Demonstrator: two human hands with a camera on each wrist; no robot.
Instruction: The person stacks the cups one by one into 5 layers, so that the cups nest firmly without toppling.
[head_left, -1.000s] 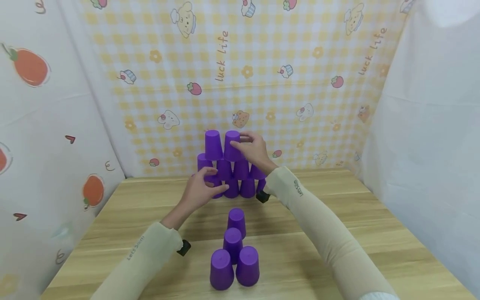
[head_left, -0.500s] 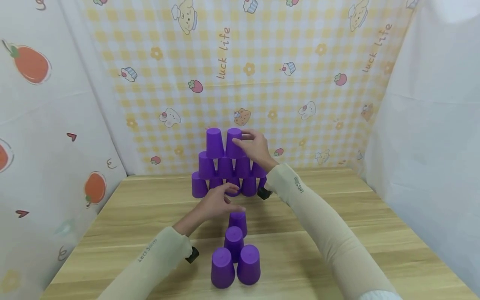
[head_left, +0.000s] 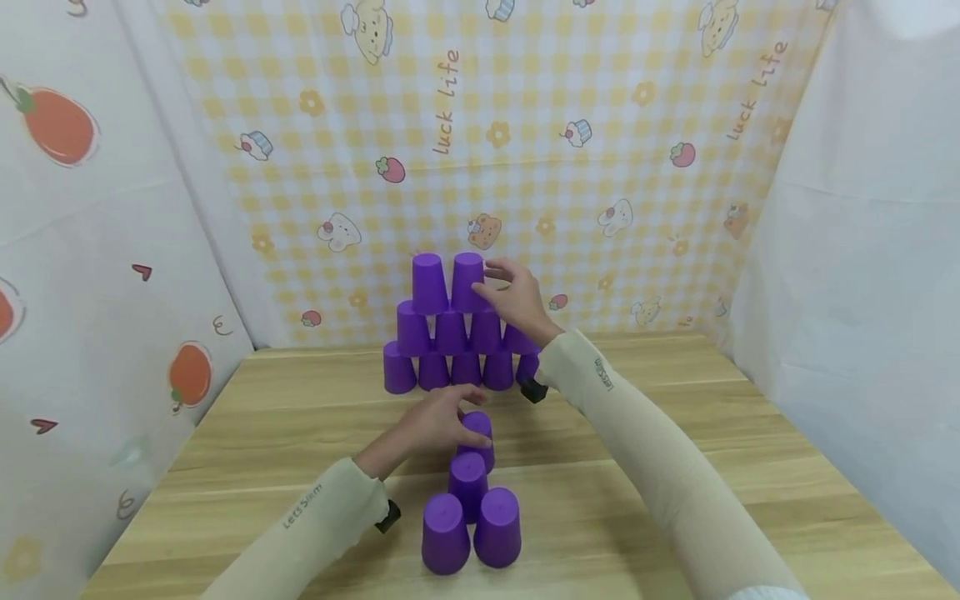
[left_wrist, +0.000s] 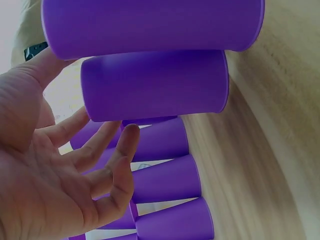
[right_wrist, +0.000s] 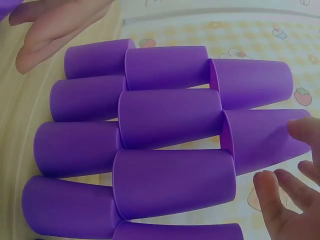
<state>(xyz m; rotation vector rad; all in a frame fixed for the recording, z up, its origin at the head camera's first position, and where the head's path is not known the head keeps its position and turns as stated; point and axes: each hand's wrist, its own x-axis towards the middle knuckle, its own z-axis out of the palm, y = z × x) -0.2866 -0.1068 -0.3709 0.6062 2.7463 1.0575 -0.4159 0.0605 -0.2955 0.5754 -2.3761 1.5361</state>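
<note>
Upside-down purple plastic cups form a stepped wall at the back of the table. Two cups top it, a left one (head_left: pixel 429 285) and a right one (head_left: pixel 468 283). My right hand (head_left: pixel 520 298) is beside the right top cup, a fingertip at its side and the other fingers spread apart (right_wrist: pixel 295 200). My left hand (head_left: pixel 431 423) reaches around the rearmost loose cup (head_left: pixel 477 423), thumb on the near side and fingers beyond. In the left wrist view those fingers (left_wrist: pixel 105 145) are loosely bent beside that cup (left_wrist: pixel 155 85), not closed on it.
In front of the rearmost loose cup stand three more inverted cups: a middle one (head_left: pixel 468 483), a left one (head_left: pixel 446 533) and a right one (head_left: pixel 497 529). Below the top pair are a middle row (head_left: pixel 450 335) and a bottom row (head_left: pixel 465 369). A checked cloth (head_left: pixel 525 192) hangs close behind.
My left hand has moved from the cup wall toward me and right, down to the rearmost loose cup. My right hand has eased slightly right, off the right top cup, which stays in place.
</note>
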